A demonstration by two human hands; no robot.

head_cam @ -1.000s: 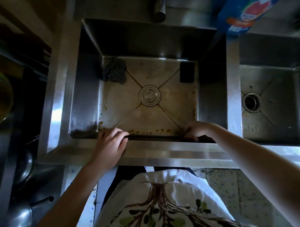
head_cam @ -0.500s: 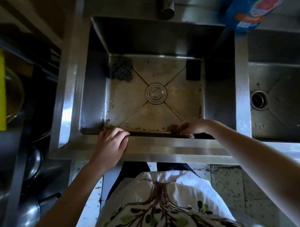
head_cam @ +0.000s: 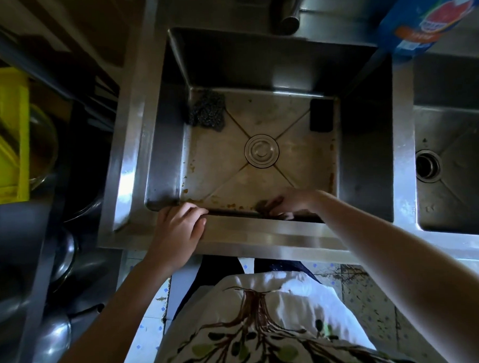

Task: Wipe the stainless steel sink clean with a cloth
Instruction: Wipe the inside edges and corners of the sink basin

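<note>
- A square stainless steel sink (head_cam: 262,233) is seen from straight above and fills the middle of the view. Its floor is dull and streaked.
- Brown stains (head_cam: 220,202) dot the floor of the sink along its near edge and up its left and right edges.
- The left hand (head_cam: 177,229) rests on the front rim of the sink. Its fingers are close together and curl over the rim's inner edge.
- The right hand (head_cam: 293,204) reaches down inside the sink, low against the near wall and right of centre.
- A small dark cloth (head_cam: 262,206) sits under the right fingertips, touching the stained near edge of the floor.
- The right hand is blurred, so I cannot tell whether its fingers pinch the cloth or press it flat.
- A dark grey wire scouring pad (head_cam: 207,112) lies in the far left corner of the sink floor.
- A black rectangular block (head_cam: 321,116) lies in the far right corner.
- A round ridged metal drain cover (head_cam: 261,151) sits at the centre, well apart from both hands.
- A metal tap spout (head_cam: 288,14) hangs over the far rim.
- A blue packet with a red and orange label (head_cam: 422,17) stands at the far right.
- A second steel basin (head_cam: 451,222) with an open drain lies to the right.
- A yellow plastic crate (head_cam: 6,135) sits at the far left.
</note>
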